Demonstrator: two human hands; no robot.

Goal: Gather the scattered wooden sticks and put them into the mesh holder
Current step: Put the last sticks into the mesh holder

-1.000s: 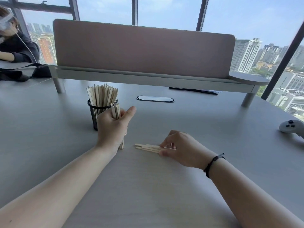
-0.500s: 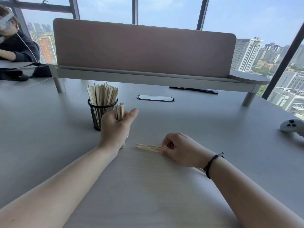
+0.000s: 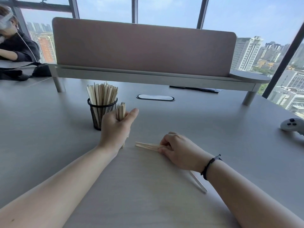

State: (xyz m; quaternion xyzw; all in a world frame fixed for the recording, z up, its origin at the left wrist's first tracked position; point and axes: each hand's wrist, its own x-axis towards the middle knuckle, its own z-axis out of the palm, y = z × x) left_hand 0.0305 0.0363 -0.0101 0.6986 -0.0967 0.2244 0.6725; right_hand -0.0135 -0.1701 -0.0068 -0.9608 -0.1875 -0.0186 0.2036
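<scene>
A black mesh holder (image 3: pixel 98 115) stands on the grey table, packed with several upright wooden sticks (image 3: pixel 102 94). Just right of it my left hand (image 3: pixel 116 129) is shut on an upright bundle of sticks (image 3: pixel 121 111), whose lower ends touch the table. To the right, my right hand (image 3: pixel 178 149) pinches a few sticks (image 3: pixel 146 145) that lie flat on the table, pointing left. Another single stick (image 3: pixel 198 182) lies under my right wrist.
A pink desk divider (image 3: pixel 143 46) on a raised shelf spans the back. An oval cable port (image 3: pixel 155 97) sits behind my hands. A white controller (image 3: pixel 292 125) lies at the right edge. Another person (image 3: pixel 14 45) sits far left beside a black bag (image 3: pixel 24 72).
My left hand has shifted slightly right and forward with its bundle. My right hand has drawn the flat sticks a little toward me and closed its fingers on them.
</scene>
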